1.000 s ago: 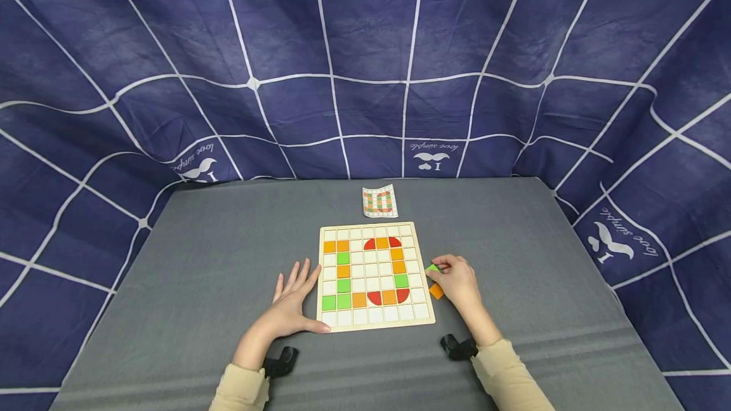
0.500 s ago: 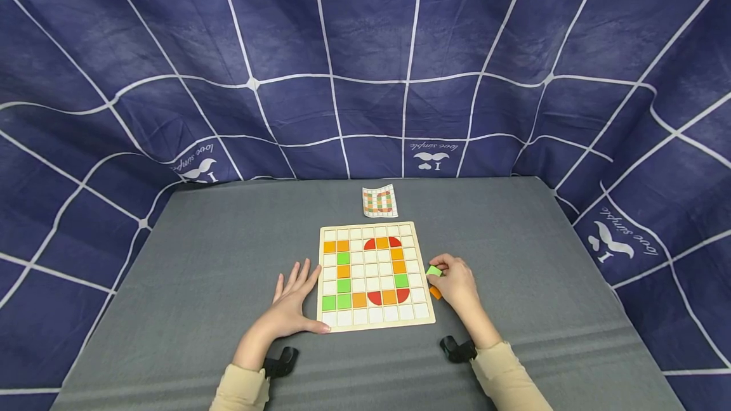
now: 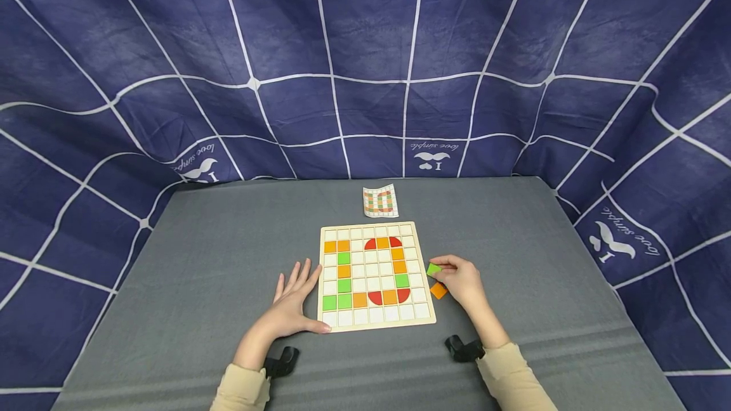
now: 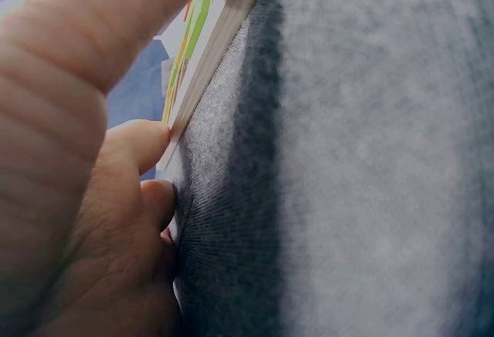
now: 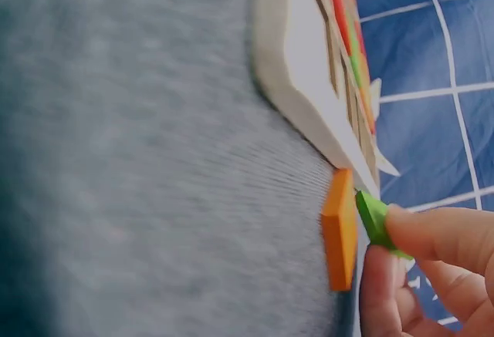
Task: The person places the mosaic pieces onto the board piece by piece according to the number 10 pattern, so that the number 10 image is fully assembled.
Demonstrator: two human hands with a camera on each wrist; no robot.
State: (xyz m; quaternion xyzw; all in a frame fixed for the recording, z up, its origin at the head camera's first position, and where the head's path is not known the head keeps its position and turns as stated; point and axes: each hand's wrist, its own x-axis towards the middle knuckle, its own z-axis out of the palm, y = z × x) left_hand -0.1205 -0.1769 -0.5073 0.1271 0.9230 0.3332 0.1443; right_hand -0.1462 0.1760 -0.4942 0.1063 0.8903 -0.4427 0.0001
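A square wooden grid board (image 3: 377,325) lies on the grey table, with orange, green and red tiles set in some of its cells. My left hand (image 3: 290,311) rests at the board's left side, fingers spread, its thumb touching the near left corner and a fingertip at the left edge. Just off the board's right edge, my right hand (image 3: 461,280) pinches a green square tile (image 3: 434,269) between thumb and fingers. In the right wrist view that green tile (image 5: 373,218) is held tilted. Close by, a loose orange tile (image 3: 438,290) lies on the table.
Behind the board lies a small paper card (image 3: 380,201) printed with a coloured grid pattern. The grey table (image 3: 240,221) is bounded at the back and sides by a dark blue curtain (image 3: 365,106) with white lines.
My right hand, pinching the green tile, has turned it and shifted slightly right. The loose orange tile, partly covered half a second ago, shows more now. My left hand stays in place.
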